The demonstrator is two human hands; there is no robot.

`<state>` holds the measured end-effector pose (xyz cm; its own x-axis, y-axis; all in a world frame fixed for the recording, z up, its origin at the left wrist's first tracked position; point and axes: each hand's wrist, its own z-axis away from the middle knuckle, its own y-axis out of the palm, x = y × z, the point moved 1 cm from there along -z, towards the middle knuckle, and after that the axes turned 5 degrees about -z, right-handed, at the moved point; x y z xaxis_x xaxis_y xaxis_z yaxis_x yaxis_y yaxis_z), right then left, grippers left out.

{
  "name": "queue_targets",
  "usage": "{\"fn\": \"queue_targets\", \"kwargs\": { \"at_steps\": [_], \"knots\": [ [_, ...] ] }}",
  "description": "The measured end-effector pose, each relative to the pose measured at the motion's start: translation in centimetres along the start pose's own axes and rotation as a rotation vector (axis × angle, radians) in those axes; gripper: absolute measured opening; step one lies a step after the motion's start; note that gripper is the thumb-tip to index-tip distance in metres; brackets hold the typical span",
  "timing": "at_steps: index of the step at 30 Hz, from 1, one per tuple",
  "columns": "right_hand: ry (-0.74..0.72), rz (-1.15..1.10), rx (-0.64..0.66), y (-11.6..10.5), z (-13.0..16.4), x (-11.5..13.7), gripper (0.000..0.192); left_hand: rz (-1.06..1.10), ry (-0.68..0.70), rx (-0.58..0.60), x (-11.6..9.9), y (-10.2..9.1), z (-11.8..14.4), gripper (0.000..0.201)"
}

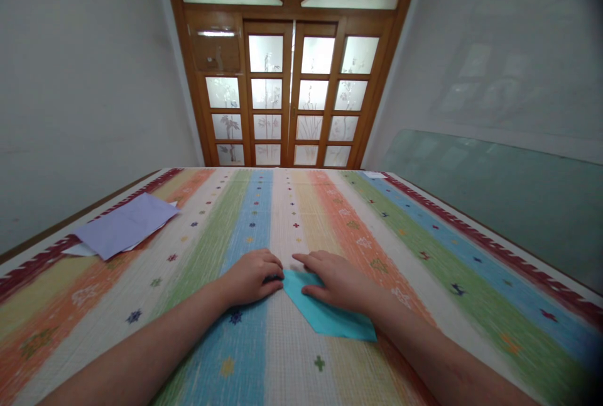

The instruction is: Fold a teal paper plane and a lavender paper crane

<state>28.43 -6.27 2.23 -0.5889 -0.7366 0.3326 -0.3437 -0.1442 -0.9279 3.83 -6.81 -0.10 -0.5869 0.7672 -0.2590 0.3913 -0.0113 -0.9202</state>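
A folded piece of turquoise paper (325,316) lies on the striped cloth in front of me, with straight creased edges and a slanted lower left side. At its left corner my left hand (252,277) has its fingers curled and the thumb close to them, pinching the tip of the paper. My right hand (330,277) rests over the upper part of the sheet, index finger stretched toward the left hand and thumb lying on the paper. Part of the paper is hidden under the right hand and wrist.
Lilac and white sheets of paper (127,224) lie at the left on the patterned tablecloth (240,362). A small white piece (375,175) sits near the far right edge. Beyond the table stands a wooden door with glass panes (292,92); a pale green panel (494,198) is along the right.
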Motion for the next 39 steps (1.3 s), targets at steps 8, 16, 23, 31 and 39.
{"fn": "queue_targets", "kwargs": {
  "at_steps": [8,16,23,31,39],
  "knots": [
    [0.008,0.113,-0.06,0.2,-0.3,-1.0,0.039,0.005,-0.018,0.003,-0.3,0.3,0.1,0.018],
    [-0.146,0.071,-0.059,0.1,-0.4,-0.2,0.019,-0.118,-0.016,0.05,-1.2,0.3,0.1,0.029],
    [-0.173,0.01,0.011,0.2,-0.1,0.0,0.036,-0.121,0.023,0.04,-1.0,0.2,0.1,0.024],
    [-0.279,-0.002,0.043,0.3,-0.2,0.3,0.021,-0.182,0.034,0.07,-0.8,-0.1,0.1,0.029],
    [-0.254,-0.01,0.12,-0.2,-0.1,0.0,0.018,-0.219,0.02,0.189,-0.4,-2.1,0.6,0.025]
  ]
}}
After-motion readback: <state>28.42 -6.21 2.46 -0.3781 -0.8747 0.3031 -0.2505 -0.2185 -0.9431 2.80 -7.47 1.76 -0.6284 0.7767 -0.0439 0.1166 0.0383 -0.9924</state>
